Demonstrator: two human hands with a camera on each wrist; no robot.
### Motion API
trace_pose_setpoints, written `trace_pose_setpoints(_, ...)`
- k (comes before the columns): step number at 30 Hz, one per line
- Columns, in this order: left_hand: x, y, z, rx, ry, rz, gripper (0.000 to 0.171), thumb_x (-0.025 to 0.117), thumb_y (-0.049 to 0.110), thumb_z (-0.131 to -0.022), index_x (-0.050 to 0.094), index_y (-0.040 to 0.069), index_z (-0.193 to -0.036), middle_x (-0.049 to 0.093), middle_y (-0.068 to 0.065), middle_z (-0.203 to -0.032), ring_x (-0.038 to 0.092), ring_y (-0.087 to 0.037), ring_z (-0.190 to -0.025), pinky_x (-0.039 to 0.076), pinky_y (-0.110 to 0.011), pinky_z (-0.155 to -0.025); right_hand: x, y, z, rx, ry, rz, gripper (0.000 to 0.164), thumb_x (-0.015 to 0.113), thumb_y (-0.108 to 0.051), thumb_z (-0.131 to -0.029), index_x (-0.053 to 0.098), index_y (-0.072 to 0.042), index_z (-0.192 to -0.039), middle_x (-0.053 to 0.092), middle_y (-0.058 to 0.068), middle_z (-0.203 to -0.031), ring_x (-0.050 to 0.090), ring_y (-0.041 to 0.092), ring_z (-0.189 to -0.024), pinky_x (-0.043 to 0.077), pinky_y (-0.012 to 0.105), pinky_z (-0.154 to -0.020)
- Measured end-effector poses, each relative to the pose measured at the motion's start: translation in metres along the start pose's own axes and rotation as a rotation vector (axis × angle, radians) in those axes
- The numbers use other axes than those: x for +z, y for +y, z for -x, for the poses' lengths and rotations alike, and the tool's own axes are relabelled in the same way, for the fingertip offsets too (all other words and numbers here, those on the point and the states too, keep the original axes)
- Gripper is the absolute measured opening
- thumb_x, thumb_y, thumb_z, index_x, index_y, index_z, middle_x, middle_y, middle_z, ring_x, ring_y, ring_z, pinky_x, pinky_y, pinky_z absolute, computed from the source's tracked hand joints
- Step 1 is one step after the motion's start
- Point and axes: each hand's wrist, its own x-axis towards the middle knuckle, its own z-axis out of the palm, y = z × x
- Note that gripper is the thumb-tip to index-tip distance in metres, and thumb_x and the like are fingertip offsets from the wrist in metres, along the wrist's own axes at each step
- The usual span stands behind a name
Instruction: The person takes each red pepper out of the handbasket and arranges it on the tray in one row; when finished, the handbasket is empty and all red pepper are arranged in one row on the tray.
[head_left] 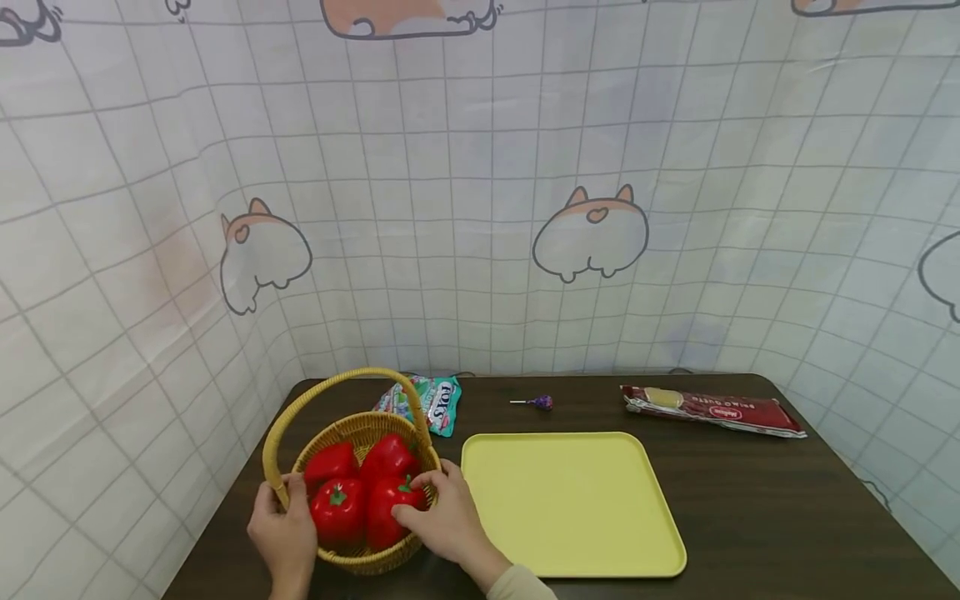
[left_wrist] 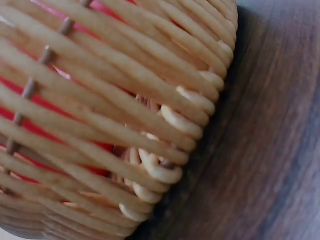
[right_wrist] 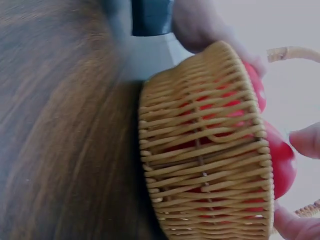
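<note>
A yellow wicker basket [head_left: 360, 564] with a tall arched handle [head_left: 330, 382] stands at the table's front left. Several red bell peppers [head_left: 337, 512] with green stems fill it. My left hand [head_left: 283, 529] holds the basket's left side by the foot of the handle, fingers outside. On the right, my right hand [head_left: 450, 517] has its bent fingers and thumb around the front-right bell pepper [head_left: 384, 510], close to the stem. The thumb [right_wrist: 306, 141] shows beside that pepper in the right wrist view. Only wicker and table fill the left wrist view; the left fingers are hidden there.
Right of the basket lies a yellow tray [head_left: 570, 504]. Behind the basket is a teal FOX'S candy bag [head_left: 441, 404]. A purple lollipop [head_left: 542, 402] and a long dark-red food packet [head_left: 712, 410] lie along the back. A patterned cloth [head_left: 480, 292] encloses the dark table [head_left: 787, 517].
</note>
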Motion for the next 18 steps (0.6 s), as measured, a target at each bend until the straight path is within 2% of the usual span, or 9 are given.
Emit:
trace_pose_setpoints(3, -0.0019, -0.0004, 0.0001, 0.012, 0.008, -0.006, 0.012, 0.068, 0.014, -0.091, 0.068, 0.001, -0.09, 0.052, 0.025, -0.067, 0.046, 0.0, -0.059, 0.034, -0.017, -0.055, -0.0006, 0.0001, 0.0008, -0.012, -0.005, 0.006, 0.043, 0.079, -0.04, -0.072, 0.067, -0.013, -0.104, 0.041, 0.02, -0.143, 0.04, 0.043, -0.128, 0.042, 0.061, -0.094)
trace_pose_setpoints(9, -0.0009, -0.002, -0.0008, 0.033, 0.008, -0.01, 0.012, 0.069, 0.013, -0.091, 0.068, 0.001, -0.089, 0.053, 0.022, -0.066, 0.043, -0.002, -0.058, 0.032, -0.019, -0.054, 0.0033, 0.0033, 0.0009, -0.039, -0.063, 0.121, 0.078, 0.079, -0.051, -0.071, 0.058, 0.001, -0.126, 0.044, 0.017, -0.137, 0.047, 0.032, -0.118, 0.052, 0.049, -0.083)
trace_pose_setpoints(12, -0.0007, -0.0025, -0.0006, 0.04, 0.011, -0.001, 0.01, 0.07, 0.011, -0.09, 0.068, 0.001, -0.089, 0.053, 0.023, -0.066, 0.043, -0.002, -0.056, 0.032, -0.019, -0.053, 0.006, 0.004, 0.0013, -0.05, -0.059, 0.155, 0.08, 0.078, -0.053, -0.071, 0.058, 0.001, -0.127, 0.043, 0.017, -0.138, 0.047, 0.03, -0.117, 0.052, 0.048, -0.082)
trace_pose_setpoints(18, 0.0002, -0.0017, 0.0, 0.043, 0.027, 0.005, 0.012, 0.071, 0.013, -0.089, 0.068, 0.001, -0.088, 0.05, 0.021, -0.062, 0.041, -0.001, -0.054, 0.031, -0.019, -0.052, 0.0072, 0.0057, 0.003, -0.052, -0.026, 0.173, 0.073, 0.078, -0.052, -0.072, 0.06, -0.004, -0.124, 0.04, 0.017, -0.142, 0.04, 0.033, -0.125, 0.047, 0.054, -0.09)
